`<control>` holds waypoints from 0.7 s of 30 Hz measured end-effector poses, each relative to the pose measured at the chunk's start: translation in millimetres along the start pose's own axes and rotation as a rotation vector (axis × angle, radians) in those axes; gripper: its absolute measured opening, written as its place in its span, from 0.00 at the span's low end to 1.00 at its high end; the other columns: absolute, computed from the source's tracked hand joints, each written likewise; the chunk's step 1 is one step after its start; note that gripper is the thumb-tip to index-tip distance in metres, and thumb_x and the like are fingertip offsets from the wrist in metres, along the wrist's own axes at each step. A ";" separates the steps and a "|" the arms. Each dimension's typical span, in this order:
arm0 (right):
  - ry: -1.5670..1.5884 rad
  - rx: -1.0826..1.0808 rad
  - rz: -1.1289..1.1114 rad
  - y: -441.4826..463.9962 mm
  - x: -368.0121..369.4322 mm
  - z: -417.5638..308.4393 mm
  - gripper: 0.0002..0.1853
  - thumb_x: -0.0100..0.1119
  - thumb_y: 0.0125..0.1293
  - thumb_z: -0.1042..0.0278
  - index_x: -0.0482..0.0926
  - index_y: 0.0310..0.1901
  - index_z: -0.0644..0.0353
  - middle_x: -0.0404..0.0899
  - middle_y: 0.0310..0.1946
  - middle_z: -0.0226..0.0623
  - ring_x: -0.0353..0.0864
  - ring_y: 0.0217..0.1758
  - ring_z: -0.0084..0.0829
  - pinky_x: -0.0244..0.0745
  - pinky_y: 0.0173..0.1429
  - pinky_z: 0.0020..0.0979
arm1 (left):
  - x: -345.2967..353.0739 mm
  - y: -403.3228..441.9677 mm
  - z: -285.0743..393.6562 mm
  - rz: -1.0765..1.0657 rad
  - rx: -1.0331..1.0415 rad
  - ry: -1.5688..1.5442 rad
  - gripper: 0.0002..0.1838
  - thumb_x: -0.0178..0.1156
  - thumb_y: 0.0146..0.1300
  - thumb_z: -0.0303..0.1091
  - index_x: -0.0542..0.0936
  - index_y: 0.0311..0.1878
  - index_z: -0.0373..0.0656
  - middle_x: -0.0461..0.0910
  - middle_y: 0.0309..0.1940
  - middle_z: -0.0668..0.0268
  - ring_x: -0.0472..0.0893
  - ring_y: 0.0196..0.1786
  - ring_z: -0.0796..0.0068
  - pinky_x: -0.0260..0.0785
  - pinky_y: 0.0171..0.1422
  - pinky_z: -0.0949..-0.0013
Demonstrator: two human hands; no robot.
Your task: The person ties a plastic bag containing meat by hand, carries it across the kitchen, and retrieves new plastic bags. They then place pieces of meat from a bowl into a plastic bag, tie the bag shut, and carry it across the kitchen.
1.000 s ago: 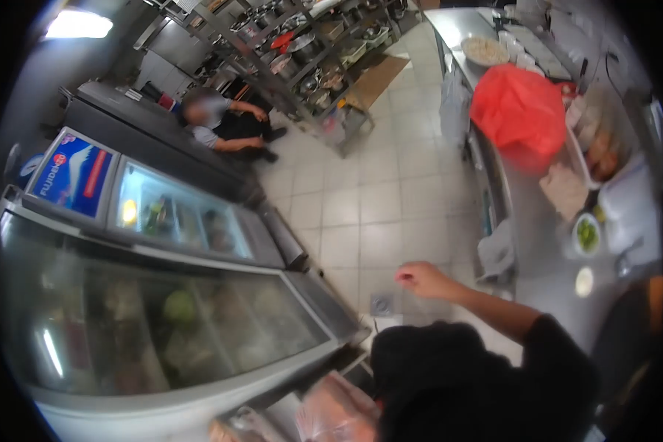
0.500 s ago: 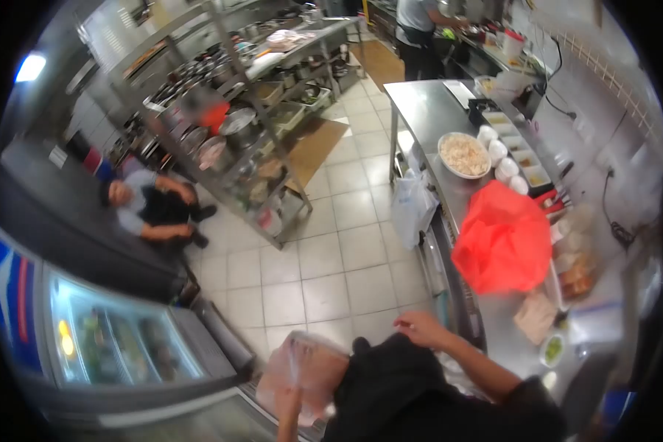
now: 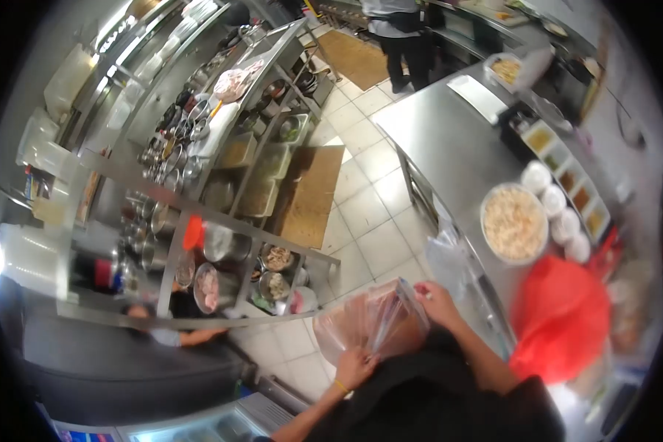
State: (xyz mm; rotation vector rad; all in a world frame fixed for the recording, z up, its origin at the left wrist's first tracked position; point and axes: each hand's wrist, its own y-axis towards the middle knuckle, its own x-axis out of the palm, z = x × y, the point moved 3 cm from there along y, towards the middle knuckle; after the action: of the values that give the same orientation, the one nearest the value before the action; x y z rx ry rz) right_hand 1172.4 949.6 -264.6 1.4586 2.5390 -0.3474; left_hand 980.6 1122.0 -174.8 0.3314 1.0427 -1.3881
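A clear plastic bag (image 3: 368,318) with pinkish-orange contents hangs in front of my body, above the tiled floor. My left hand (image 3: 356,367), with a yellow band at the wrist, is closed on the bag's near side. At the bag's upper right corner, my right hand (image 3: 435,302) pinches its edge. What fills the bag cannot be made out clearly.
To the right is a steel counter (image 3: 449,140) with a bowl of shredded food (image 3: 514,223), a red bag (image 3: 563,317) and a condiment tray (image 3: 567,177). Metal shelving (image 3: 221,321) stands left. One person (image 3: 398,37) stands ahead; another (image 3: 177,335) is low behind the shelving.
The view has moved forward, nearer the shelving and counter. My left hand has brought the bag up from the lower left to the front, and my right hand has taken hold of its edge.
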 end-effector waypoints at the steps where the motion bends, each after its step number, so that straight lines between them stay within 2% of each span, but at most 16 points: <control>1: -0.022 -0.007 -0.028 35.6 8.2 4.8 0.14 0.60 0.61 0.66 0.80 0.47 0.63 0.80 0.36 0.42 0.81 0.41 0.33 0.75 0.48 0.31 | -15.1 24.2 0.4 -0.002 0.040 0.009 0.21 0.57 0.61 0.48 0.81 0.23 0.39 0.77 0.23 0.50 0.77 0.31 0.48 0.68 0.37 0.50; 3: 0.258 0.122 -0.180 115.2 26.2 14.3 0.20 0.60 0.64 0.60 0.77 0.54 0.61 0.79 0.45 0.41 0.79 0.50 0.31 0.73 0.55 0.30 | -38.6 69.6 -2.8 0.037 0.075 -0.004 0.21 0.57 0.61 0.48 0.80 0.23 0.39 0.76 0.24 0.50 0.77 0.31 0.48 0.68 0.37 0.50; 4: 0.236 0.100 -0.200 151.1 29.8 11.4 0.20 0.60 0.64 0.60 0.77 0.54 0.61 0.79 0.45 0.41 0.79 0.50 0.31 0.73 0.55 0.30 | -51.8 92.8 -5.6 0.066 0.087 -0.027 0.21 0.57 0.61 0.48 0.81 0.23 0.39 0.76 0.24 0.50 0.77 0.31 0.48 0.68 0.37 0.50; 6: 0.297 0.239 -0.257 216.2 45.7 7.4 0.23 0.57 0.67 0.56 0.72 0.60 0.59 0.76 0.52 0.40 0.74 0.56 0.29 0.69 0.60 0.30 | -75.7 144.9 -16.6 0.129 0.089 -0.056 0.21 0.58 0.60 0.47 0.81 0.22 0.39 0.76 0.23 0.50 0.77 0.31 0.48 0.68 0.37 0.50; 9: 0.192 0.136 -0.304 315.4 80.0 21.6 0.25 0.55 0.69 0.55 0.68 0.63 0.56 0.73 0.56 0.40 0.72 0.58 0.30 0.66 0.62 0.31 | -110.1 235.5 -39.0 0.205 0.017 -0.067 0.17 0.58 0.59 0.46 0.82 0.26 0.40 0.76 0.23 0.50 0.77 0.32 0.48 0.67 0.38 0.50; 11: 0.445 0.215 -0.356 372.8 100.2 7.0 0.25 0.53 0.69 0.55 0.67 0.64 0.55 0.73 0.55 0.38 0.71 0.58 0.29 0.65 0.63 0.32 | -143.7 295.4 -56.1 0.194 0.047 -0.138 0.17 0.58 0.59 0.45 0.82 0.26 0.40 0.76 0.23 0.50 0.77 0.32 0.48 0.68 0.39 0.49; 12: 0.459 0.265 -0.350 401.6 104.8 -8.5 0.25 0.52 0.70 0.55 0.66 0.65 0.54 0.73 0.54 0.36 0.71 0.58 0.28 0.64 0.63 0.32 | -167.0 322.7 -58.4 0.215 0.028 -0.149 0.16 0.58 0.59 0.45 0.81 0.26 0.40 0.76 0.24 0.51 0.78 0.34 0.49 0.68 0.42 0.50; 13: 0.462 0.254 -0.315 439.3 111.4 14.3 0.24 0.52 0.70 0.55 0.66 0.65 0.52 0.73 0.55 0.35 0.71 0.57 0.27 0.63 0.64 0.32 | -189.2 344.7 -56.5 0.219 0.028 -0.145 0.16 0.59 0.59 0.44 0.81 0.26 0.40 0.77 0.25 0.51 0.78 0.35 0.49 0.69 0.43 0.50; 15: 0.559 0.221 -0.281 500.3 119.0 7.2 0.24 0.51 0.70 0.54 0.67 0.64 0.54 0.73 0.56 0.35 0.70 0.59 0.29 0.63 0.64 0.33 | -227.9 393.3 -63.5 0.244 -0.018 -0.163 0.16 0.59 0.58 0.44 0.81 0.25 0.40 0.77 0.25 0.51 0.78 0.36 0.50 0.69 0.44 0.51; 17: 0.540 0.260 -0.337 549.5 116.4 4.0 0.25 0.51 0.70 0.53 0.67 0.64 0.55 0.72 0.58 0.36 0.70 0.61 0.31 0.62 0.64 0.34 | -252.5 444.6 -74.2 0.214 0.042 -0.105 0.16 0.59 0.59 0.43 0.81 0.26 0.40 0.77 0.25 0.52 0.78 0.37 0.51 0.69 0.45 0.51; 18: 0.545 0.275 -0.333 577.5 118.8 -2.8 0.25 0.50 0.70 0.52 0.67 0.63 0.57 0.72 0.59 0.36 0.69 0.62 0.32 0.62 0.64 0.35 | -267.4 468.7 -81.5 0.239 0.017 -0.096 0.16 0.59 0.59 0.43 0.81 0.26 0.40 0.77 0.25 0.52 0.78 0.37 0.51 0.69 0.45 0.51; 20: 0.637 0.363 -0.375 619.2 129.0 1.5 0.26 0.49 0.71 0.52 0.65 0.64 0.58 0.69 0.61 0.37 0.67 0.65 0.34 0.61 0.66 0.37 | -294.7 523.8 -99.0 0.306 0.110 -0.029 0.17 0.59 0.59 0.44 0.81 0.25 0.39 0.77 0.25 0.53 0.78 0.38 0.52 0.69 0.47 0.51; 21: 0.740 0.355 -0.439 641.1 133.8 5.3 0.25 0.50 0.71 0.53 0.65 0.64 0.58 0.68 0.62 0.37 0.66 0.65 0.34 0.61 0.66 0.37 | -298.7 557.3 -108.8 0.209 0.083 0.027 0.17 0.60 0.59 0.45 0.81 0.26 0.39 0.78 0.26 0.54 0.78 0.40 0.53 0.69 0.48 0.53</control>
State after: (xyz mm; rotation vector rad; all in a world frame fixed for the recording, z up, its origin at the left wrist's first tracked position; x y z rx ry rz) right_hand 1661.8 1370.5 -375.3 1.2802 3.5698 -0.3883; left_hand 1485.5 1515.9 -214.5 0.5065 0.9457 -1.2432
